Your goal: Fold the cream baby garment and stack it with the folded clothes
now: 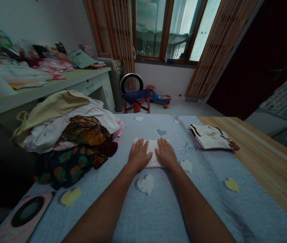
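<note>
A small white folded cloth (154,158) lies flat on the blue heart-patterned cover, straight in front of me. My left hand (139,155) presses palm-down on its left part, fingers stretched out. On the right part rests my right hand (166,153), also flat with its fingers extended. Both thumbs point inward, with a strip of white cloth showing between them. The cloth's outer ends are partly hidden under my hands.
A heap of rumpled clothes (74,131) sits to the left. A stack of folded clothes (209,136) lies on the right near the bare wooden strip (272,148). A pink box (26,216) is at the front left. Beyond the table stands a red stool (137,106).
</note>
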Demonstrator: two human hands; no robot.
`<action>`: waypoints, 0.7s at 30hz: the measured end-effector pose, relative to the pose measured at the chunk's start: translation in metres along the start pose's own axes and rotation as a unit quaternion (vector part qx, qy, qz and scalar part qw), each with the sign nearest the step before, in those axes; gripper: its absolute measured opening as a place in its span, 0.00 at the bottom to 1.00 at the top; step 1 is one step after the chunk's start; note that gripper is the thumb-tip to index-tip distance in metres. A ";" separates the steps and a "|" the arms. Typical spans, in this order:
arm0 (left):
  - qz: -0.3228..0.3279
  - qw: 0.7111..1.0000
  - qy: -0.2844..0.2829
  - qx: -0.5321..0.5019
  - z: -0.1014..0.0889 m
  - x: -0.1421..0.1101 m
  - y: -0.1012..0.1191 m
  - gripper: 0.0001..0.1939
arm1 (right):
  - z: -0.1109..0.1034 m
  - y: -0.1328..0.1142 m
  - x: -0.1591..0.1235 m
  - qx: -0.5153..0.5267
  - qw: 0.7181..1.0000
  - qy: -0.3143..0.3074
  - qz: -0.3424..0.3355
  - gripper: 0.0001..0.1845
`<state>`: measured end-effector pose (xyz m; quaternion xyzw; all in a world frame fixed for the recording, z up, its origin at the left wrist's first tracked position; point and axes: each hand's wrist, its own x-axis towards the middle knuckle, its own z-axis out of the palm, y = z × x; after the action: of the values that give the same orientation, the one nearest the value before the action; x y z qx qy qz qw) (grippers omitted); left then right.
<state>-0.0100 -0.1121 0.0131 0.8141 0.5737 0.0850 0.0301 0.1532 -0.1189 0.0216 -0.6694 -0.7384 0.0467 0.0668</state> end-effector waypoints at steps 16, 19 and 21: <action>0.078 0.997 0.010 -0.011 0.000 0.011 -0.013 0.27 | 0.002 -0.001 -0.001 -0.001 1.000 0.013 0.002 0.33; 0.069 0.998 0.011 -0.003 0.001 0.011 -0.014 0.28 | 0.002 0.000 -0.001 -0.004 1.000 0.015 -0.003 0.33; 0.065 0.998 0.011 0.001 0.001 0.011 -0.013 0.28 | 0.002 0.000 -0.001 -0.006 1.000 0.015 -0.003 0.33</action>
<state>-0.0185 -0.0977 0.0114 0.8486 0.5202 0.0947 0.0173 0.1525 -0.1199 0.0198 -0.6686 -0.7392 0.0320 0.0745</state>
